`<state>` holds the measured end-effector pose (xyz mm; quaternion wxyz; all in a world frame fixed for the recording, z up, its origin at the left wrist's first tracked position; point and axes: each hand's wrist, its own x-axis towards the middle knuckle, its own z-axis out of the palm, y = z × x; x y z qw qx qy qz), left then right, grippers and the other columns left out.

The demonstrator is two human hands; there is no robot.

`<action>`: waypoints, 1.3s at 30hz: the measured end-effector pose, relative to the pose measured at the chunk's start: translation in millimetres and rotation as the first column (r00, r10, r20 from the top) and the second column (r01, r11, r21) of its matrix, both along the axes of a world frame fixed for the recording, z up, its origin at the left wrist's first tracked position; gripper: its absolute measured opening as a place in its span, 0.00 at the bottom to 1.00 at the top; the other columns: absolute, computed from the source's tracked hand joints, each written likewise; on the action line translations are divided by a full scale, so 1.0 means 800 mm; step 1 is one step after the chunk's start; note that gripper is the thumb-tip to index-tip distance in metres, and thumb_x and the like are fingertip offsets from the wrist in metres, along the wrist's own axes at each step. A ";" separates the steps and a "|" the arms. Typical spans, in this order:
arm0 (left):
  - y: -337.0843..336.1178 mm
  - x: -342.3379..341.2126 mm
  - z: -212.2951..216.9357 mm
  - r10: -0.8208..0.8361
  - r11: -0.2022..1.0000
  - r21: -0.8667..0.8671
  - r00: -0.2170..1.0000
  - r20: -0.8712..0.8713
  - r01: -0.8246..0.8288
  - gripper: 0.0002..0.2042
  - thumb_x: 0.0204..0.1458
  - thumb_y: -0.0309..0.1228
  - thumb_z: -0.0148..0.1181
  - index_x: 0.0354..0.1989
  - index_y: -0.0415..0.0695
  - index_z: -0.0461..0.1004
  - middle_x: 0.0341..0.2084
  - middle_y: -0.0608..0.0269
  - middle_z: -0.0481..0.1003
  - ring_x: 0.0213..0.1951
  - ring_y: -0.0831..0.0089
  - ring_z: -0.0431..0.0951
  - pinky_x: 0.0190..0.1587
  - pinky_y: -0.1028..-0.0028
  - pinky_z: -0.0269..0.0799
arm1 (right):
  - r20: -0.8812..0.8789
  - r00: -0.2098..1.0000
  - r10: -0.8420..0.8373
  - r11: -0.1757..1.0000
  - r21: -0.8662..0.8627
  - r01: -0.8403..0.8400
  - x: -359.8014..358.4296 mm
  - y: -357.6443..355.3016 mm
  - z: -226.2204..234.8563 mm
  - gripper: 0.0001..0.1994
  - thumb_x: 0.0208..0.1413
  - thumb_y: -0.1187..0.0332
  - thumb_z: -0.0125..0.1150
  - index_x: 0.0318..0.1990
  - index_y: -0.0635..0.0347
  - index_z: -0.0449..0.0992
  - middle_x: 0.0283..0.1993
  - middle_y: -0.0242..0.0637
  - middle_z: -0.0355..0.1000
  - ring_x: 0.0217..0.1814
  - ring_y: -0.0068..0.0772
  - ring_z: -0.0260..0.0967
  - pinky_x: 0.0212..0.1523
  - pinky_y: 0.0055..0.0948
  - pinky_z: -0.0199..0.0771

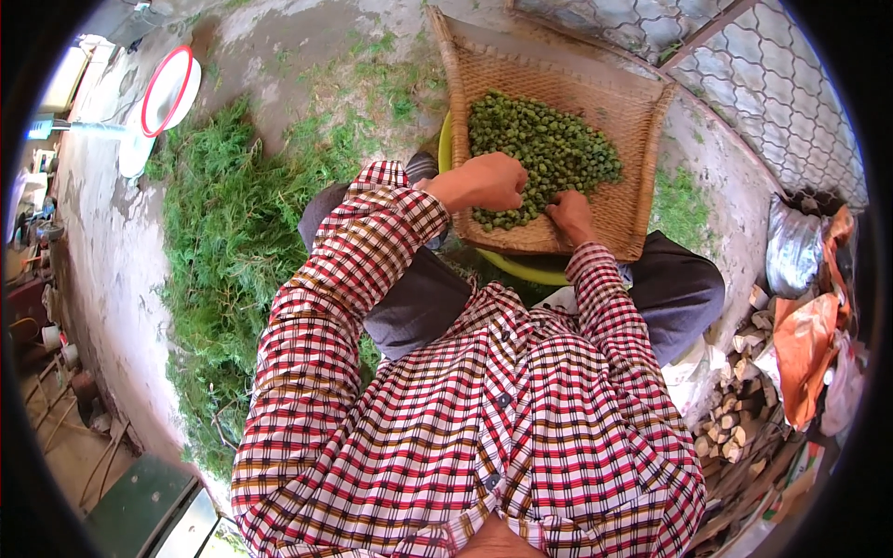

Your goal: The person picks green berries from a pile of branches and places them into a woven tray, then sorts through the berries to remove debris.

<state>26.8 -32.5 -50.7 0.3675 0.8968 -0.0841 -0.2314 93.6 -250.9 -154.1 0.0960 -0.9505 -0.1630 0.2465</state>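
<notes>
My 2 hands are in the woven basket tray [642, 139] on my lap, on the heap of small green pods [544, 149]. My left hand [484, 181] is curled, seemingly pinching some pods; my right hand [572, 216] rests flat, fingers spread among them. Cut green plants [233, 232] lie left of my left hand.

Single view only: a head-worn fisheye camera looks steeply down the wearer's chest and checked sleeves [372, 251] onto the lap, close range. The woven tray [642, 121] sits top centre, the ground beyond it. Straight edges bow near the dark circular rim. No second view overlaps.
</notes>
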 end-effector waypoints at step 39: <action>0.005 -0.010 0.010 0.019 1.000 -0.011 0.999 0.031 -0.019 0.10 0.42 0.34 0.56 0.28 0.41 0.75 0.25 0.54 0.75 0.32 0.58 0.75 0.35 0.65 0.69 | -0.058 0.968 -0.245 0.965 -0.112 0.237 -0.003 0.014 -0.033 0.11 0.43 0.64 0.62 0.26 0.64 0.76 0.25 0.45 0.71 0.26 0.40 0.69 0.29 0.39 0.69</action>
